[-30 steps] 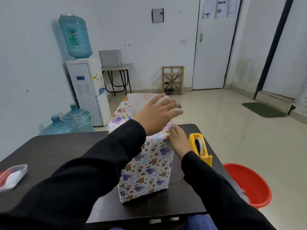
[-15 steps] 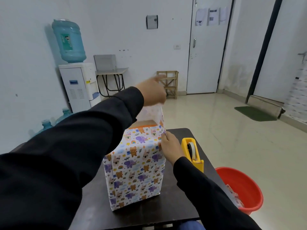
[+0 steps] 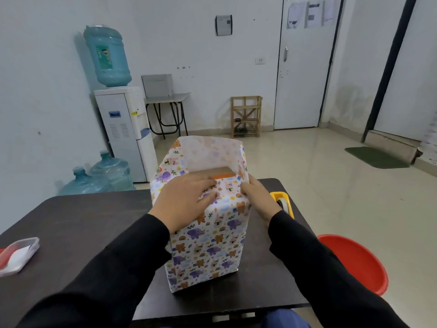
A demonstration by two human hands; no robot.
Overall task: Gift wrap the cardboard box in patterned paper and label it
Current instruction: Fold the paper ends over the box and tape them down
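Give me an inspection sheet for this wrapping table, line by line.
Surface: dark brown table.
Job's things: cardboard box upright, sides covered in patterned paper; top partly open, far flap standing up; yellow tape dispenser right of the box.
Clutter: clear plastic container at the table's left edge.
Grippers: left hand presses the near flap flat on top, fingers straight; right hand rests at the box's upper right corner, grip unclear.
Cables: nothing seen.
Surroundings: red tub on the floor right of the table; water dispenser, spare bottles, door.
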